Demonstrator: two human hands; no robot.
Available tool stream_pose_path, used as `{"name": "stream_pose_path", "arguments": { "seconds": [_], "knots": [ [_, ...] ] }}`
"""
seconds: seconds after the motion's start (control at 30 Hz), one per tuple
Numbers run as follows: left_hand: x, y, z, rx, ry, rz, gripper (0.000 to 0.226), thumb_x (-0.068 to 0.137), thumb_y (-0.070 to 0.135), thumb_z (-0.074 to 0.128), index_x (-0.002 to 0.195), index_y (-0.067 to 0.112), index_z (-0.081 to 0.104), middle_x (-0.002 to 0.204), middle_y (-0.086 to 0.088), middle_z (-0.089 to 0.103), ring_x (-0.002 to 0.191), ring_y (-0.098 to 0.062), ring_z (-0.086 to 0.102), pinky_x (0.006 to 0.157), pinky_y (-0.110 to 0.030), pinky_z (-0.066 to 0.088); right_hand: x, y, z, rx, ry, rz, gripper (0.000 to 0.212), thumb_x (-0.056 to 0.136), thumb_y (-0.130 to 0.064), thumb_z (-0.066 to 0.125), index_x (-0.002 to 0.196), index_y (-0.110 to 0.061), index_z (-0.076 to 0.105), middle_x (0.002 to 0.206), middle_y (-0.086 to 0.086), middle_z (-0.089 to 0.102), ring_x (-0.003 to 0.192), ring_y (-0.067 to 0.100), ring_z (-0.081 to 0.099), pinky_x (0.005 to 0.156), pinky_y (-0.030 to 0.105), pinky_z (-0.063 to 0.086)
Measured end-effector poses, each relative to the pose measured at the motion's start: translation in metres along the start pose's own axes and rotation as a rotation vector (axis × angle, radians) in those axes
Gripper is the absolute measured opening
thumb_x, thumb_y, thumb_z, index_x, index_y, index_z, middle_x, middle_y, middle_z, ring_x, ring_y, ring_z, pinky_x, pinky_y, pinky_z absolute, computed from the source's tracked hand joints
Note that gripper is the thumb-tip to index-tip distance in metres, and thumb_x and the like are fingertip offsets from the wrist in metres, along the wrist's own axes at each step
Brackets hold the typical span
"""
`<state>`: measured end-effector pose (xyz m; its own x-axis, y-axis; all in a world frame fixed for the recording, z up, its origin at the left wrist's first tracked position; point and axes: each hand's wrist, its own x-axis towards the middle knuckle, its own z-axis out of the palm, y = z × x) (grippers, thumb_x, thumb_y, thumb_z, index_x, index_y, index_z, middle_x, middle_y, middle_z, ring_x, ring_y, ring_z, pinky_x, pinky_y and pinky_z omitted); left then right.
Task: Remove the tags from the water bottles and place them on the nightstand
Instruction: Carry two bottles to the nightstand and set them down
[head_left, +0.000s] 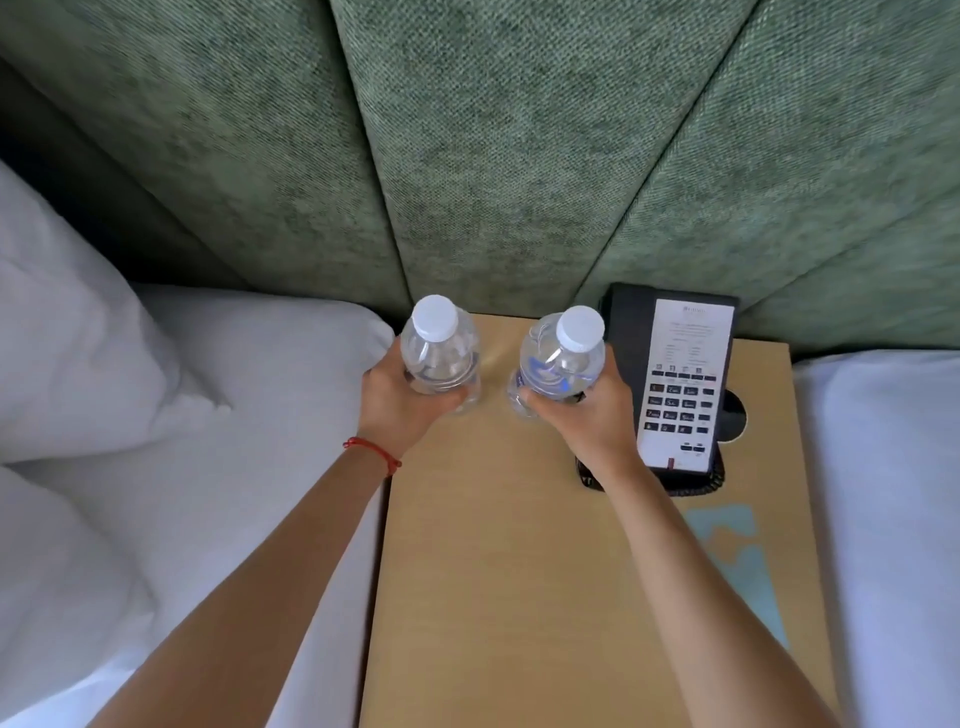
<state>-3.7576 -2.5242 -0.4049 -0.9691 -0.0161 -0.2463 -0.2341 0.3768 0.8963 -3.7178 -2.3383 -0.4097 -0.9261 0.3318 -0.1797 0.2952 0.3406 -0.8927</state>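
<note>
bottles first: the left hand (400, 400) is wrapped around one water bottle (439, 353) and the right hand (592, 410) is wrapped around the other bottle (563, 358), both fists closed on the clear bodies below the white caps. they sit over the far end of the nightstand (519, 571), the left bottle at about 11 o'clock on the top and the right one at about 12, just beside the black phone (680, 384) at 1 o'clock. i see no tag on either neck from where i stand, so the tags look to be off and this is the placing step. i can't tell whether the bases are touching the wood yet. next comes lowering them upright, letting go, and keeping the right bottle clear of the phone. pale blue paper (737, 561) lies at 4 o'clock, white bedding (156, 415) to the left.
</note>
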Motion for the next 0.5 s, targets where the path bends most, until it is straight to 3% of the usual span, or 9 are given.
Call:
{"name": "stream_pose_path", "arguments": {
  "seconds": [0.1,0.3,0.43,0.5],
  "knots": [
    [0.005,-0.002,0.003,0.003,-0.01,0.014,0.053,0.051,0.032,0.084,0.097,0.022,0.059,0.082,0.018,0.062,0.074,0.007,0.058,0.067,-0.003,0.043,0.002,0.006,0.001,0.005,0.014,0.006,0.067,0.062,-0.018,0.084,0.12,-0.016,0.05,0.094,-0.028,0.057,0.083,-0.022,0.054,0.076,0.006,0.044],
    [0.004,0.001,0.003,0.111,-0.039,0.093,0.051,0.06,0.013,0.084,0.104,0.006,0.059,0.084,0.014,0.057,0.078,-0.001,0.055,0.066,0.004,0.035,0.002,0.005,0.0,0.032,-0.012,0.002,0.068,0.063,-0.017,0.084,0.121,-0.015,0.048,0.097,-0.024,0.057,0.084,-0.022,0.053,0.073,0.002,0.041],
    [-0.002,0.006,-0.004,0.056,-0.071,0.103,0.056,0.061,0.013,0.084,0.11,0.01,0.056,0.09,0.021,0.056,0.081,0.017,0.054,0.07,0.001,0.039,-0.003,-0.005,-0.005,0.074,0.001,-0.009,0.077,0.057,-0.027,0.086,0.121,-0.026,0.043,0.11,-0.022,0.057,0.101,-0.01,0.055,0.086,0.016,0.044],
    [-0.005,0.01,-0.008,0.005,-0.067,0.123,0.064,0.059,0.012,0.085,0.115,0.013,0.053,0.097,0.021,0.056,0.087,0.018,0.053,0.075,-0.002,0.041,-0.007,-0.011,-0.011,0.102,0.013,-0.045,0.082,0.056,-0.034,0.083,0.126,-0.027,0.041,0.119,-0.019,0.056,0.112,0.001,0.055,0.094,0.02,0.044]
  ]
}}
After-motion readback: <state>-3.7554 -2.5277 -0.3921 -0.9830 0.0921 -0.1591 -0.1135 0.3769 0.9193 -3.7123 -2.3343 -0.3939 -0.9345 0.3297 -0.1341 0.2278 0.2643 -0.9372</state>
